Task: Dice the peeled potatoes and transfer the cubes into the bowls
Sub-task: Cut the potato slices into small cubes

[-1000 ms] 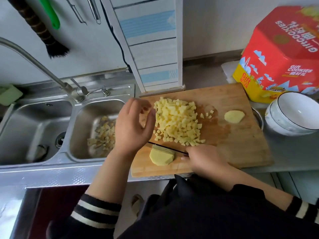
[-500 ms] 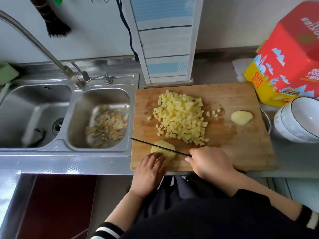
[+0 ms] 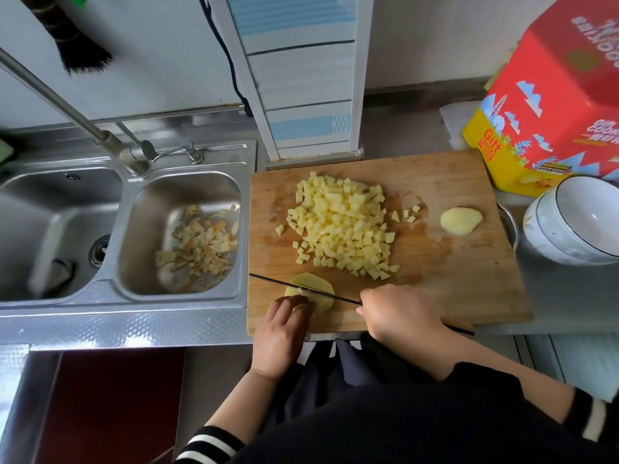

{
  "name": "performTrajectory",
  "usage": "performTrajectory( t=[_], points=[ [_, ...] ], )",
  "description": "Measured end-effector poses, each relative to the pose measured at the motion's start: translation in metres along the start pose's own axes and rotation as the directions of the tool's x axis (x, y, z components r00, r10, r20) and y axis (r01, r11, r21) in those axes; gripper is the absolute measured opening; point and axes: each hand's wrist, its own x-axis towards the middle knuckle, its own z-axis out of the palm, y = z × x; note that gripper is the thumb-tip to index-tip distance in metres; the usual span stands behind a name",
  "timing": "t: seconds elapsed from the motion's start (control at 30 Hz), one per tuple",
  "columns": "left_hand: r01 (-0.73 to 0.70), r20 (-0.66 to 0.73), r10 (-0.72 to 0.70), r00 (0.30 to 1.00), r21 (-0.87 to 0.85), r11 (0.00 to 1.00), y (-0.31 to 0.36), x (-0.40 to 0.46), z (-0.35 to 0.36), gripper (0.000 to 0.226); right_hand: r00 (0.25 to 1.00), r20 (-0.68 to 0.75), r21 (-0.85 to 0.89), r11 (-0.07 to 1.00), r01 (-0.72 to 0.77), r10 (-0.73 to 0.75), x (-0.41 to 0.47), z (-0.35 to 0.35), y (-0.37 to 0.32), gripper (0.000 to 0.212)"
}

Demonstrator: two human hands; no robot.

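A wooden cutting board (image 3: 469,272) carries a heap of potato cubes (image 3: 341,226) in its middle. A peeled potato half (image 3: 320,289) lies near the board's front left edge. My left hand (image 3: 284,326) holds that half down from the near side, fingers curled on it. My right hand (image 3: 398,313) grips the handle of a knife (image 3: 301,289) whose thin blade lies across the potato half. Another peeled potato piece (image 3: 461,221) sits at the board's right. Stacked white bowls (image 3: 576,222) stand right of the board.
A double steel sink (image 3: 127,293) lies left of the board, with potato peels (image 3: 201,241) in its right basin and a tap (image 3: 67,105) above. A red and yellow cookie box (image 3: 552,102) stands behind the bowls. A metal rim (image 3: 509,222) shows between board and bowls.
My left hand left the cube heap and came down to the potato half at the board's front. The knife blade now lies across that half. The camera view shifted slightly.
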Motion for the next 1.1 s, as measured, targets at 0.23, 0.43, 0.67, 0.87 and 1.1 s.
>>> performTrajectory(
  t=[0.23, 0.43, 0.67, 0.87, 1.1],
  points=[
    [0.009, -0.010, -0.010, 1.000, -0.044, 0.999, -0.004, -0.006, 0.005, 0.023, 0.996, 0.072, -0.063, 0.997, -0.038, 0.042, 0.009, -0.001, -0.005, 0.015],
    [0.008, -0.021, -0.009, 1.000, -0.066, 0.998, -0.003, -0.005, 0.004, 0.021, 0.993, 0.108, -0.049, 0.998, -0.038, 0.043, 0.019, -0.002, -0.007, 0.020],
    [-0.010, 0.053, 0.012, 0.999, -0.041, 0.999, -0.003, -0.004, -0.003, 0.021, 0.996, 0.084, 0.026, 0.999, -0.024, 0.022, 0.019, 0.020, 0.003, 0.017],
    [-0.090, -0.231, 0.077, 0.970, -0.048, 0.995, 0.029, 0.049, -0.061, 0.017, 0.996, 0.091, 0.034, 0.999, -0.025, 0.022, 0.018, 0.022, 0.001, 0.016],
    [0.234, 0.838, -0.304, 0.454, 0.218, 0.948, 0.038, 0.164, -0.071, 0.101, 0.994, 0.091, 0.041, 0.997, -0.067, 0.063, 0.011, 0.017, -0.004, 0.022]
  ],
)
